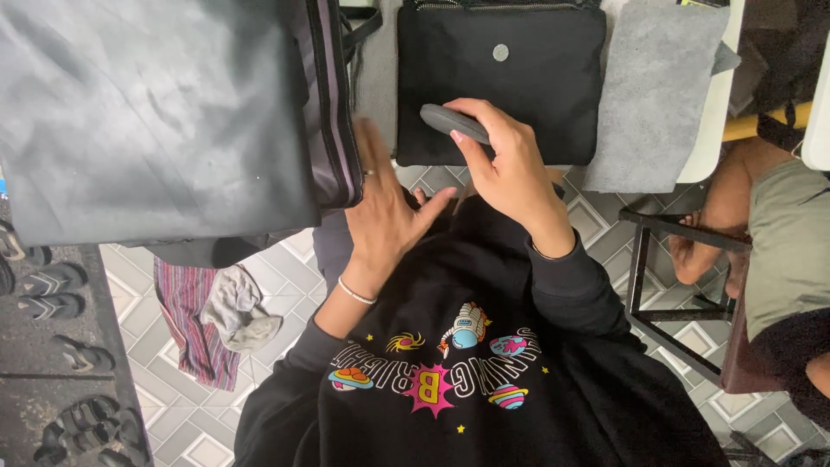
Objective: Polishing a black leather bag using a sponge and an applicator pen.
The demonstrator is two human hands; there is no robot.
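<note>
Head view: our right hand [510, 169] pinches a dark oval piece [454, 121] over the lower edge of a black pouch [501, 82] on the table. Our left hand [380, 212] is spread wide, empty, beside a grey bag [156, 112]. A grey felt sheet [657, 95] lies right of the pouch.

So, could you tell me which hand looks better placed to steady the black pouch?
Probably the left hand: it is open and holds nothing, beside the black pouch. The right hand is occupied, its fingers gripping a dark oval object over the pouch.
</note>
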